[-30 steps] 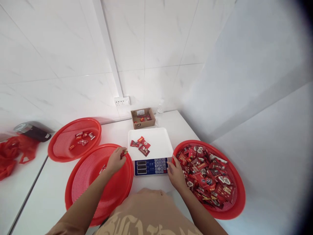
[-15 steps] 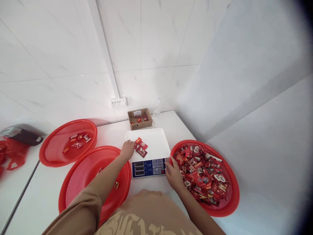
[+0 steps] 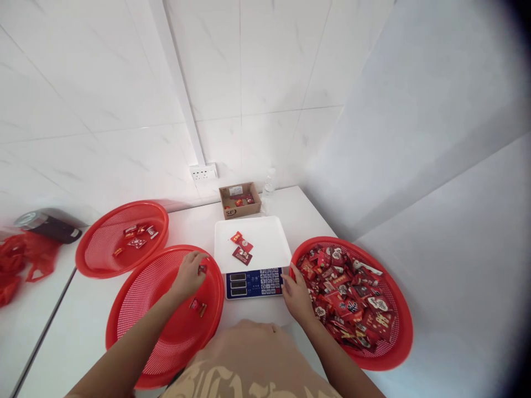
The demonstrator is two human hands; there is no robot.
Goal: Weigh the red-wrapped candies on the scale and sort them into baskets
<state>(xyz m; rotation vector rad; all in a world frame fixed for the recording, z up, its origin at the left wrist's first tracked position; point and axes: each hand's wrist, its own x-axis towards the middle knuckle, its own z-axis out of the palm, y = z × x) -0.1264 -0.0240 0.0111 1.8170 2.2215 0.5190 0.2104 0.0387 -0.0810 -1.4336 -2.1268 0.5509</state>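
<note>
My left hand (image 3: 188, 278) hangs over the near left red basket (image 3: 219, 298), fingers pinched on a small red wrapped candy (image 3: 202, 268). Another wrapped candy (image 3: 198, 305) lies in that basket. On the white tray (image 3: 267, 243) of a digital scale (image 3: 254, 283) lie several candies, including a dark red packet (image 3: 241, 255). My right hand (image 3: 296, 296) rests between the scale and the right red basket (image 3: 404, 331), with its thumb and forefinger apart near the basket's rim. Its other fingers are partly hidden. The right basket holds a heap of red packets (image 3: 344, 301).
A far left red basket (image 3: 93, 260) holds several candies. Behind the scale, a small cardboard box (image 3: 249, 209) and a clear bottle (image 3: 269, 185) stand by the wall. At the far left are a dark flask (image 3: 53, 228) and a red plastic bag (image 3: 39, 254).
My left hand has moved left and toward me, from the candies on the scale tray to over the near left basket, carrying a candy. My right hand has stayed by the right basket.
</note>
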